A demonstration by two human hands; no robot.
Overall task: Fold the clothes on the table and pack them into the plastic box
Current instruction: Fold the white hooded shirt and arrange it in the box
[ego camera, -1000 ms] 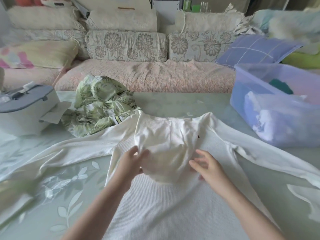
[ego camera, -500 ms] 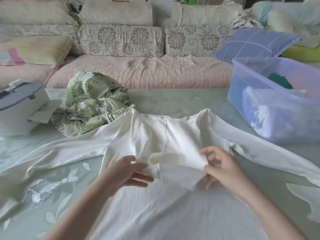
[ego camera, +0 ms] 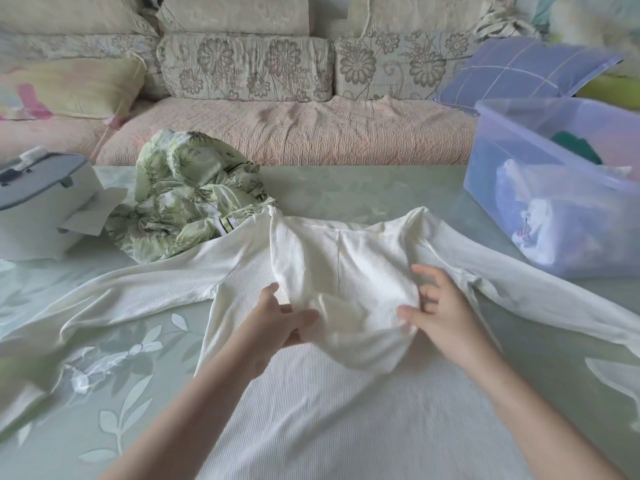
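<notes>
white top (ego camera: 311,410): ribbed, long-sleeved, spread flat on the tabletop (ego camera: 121,393) right in front of the person. One sleeve runs out to the left, the other to the right. The neck/hood part is turned down as a flap (ego camera: 339,271) over the chest.
writing: a striped tag (ego camera: 227,225) shows on the green garment; any print is too small to read.
L hand (ego camera: 277,327): at the flap's lower-left edge. Thumb is up beside the edge, fingers (ego camera: 301,315) reach under the fabric bulge, so it grips the flap there.
R hand (ego camera: 446,323): at the flap's lower-right edge. Thumb tip rests on the cloth, the other fingers (ego camera: 420,271) are lifted, spread & loosely bent, holding nothing.
top vs hands: the flap sits between the two hands, w/ the body of the top under both wrists.
green garment (ego camera: 187,199): leaf print, crumpled in a heap behind the top's left shoulder & touching it.
plastic box (ego camera: 485,168): translucent bluish, no lid on, far right of the tabletop, apart from the right sleeve. Inside are a folded white cloth (ego camera: 540,223) & a dark green item (ego camera: 578,147).
case (ego camera: 38,199): white w/ grey lid, far left; a paper card (ego camera: 93,213) leans at its side, next to the green garment.
surface: the tabletop cover is pale green w/ a white leaf pattern.
room: a sofa (ego camera: 294,133) w/ a pinkish seat cover sits just behind the tabletop. It carries floral back cushions (ego camera: 242,64), a lilac check pillow (ego camera: 519,71) on the right & a pastel pillow (ego camera: 69,84) on the left.
</notes>
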